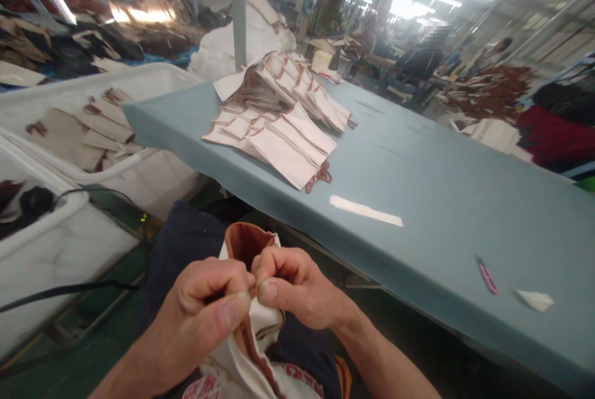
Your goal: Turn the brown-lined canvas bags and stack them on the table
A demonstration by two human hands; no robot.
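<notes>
My left hand (204, 312) and my right hand (297, 284) are both closed, pinching a cream fabric piece with brown trim (253, 337) between thumbs and fingers, low over my lap. Its brown-lined end (244, 241) sticks up above my knuckles. On the grey-blue table (446, 201) ahead lies a fanned stack of similar cream pieces (279, 132), out of reach of both hands.
A white strip (365, 210), a small pink label (486, 275) and a white scrap (536, 300) lie on the table. White bins (60, 244) with more pieces stand at left, a black cable (69, 290) over one. A person (418, 61) sits far behind.
</notes>
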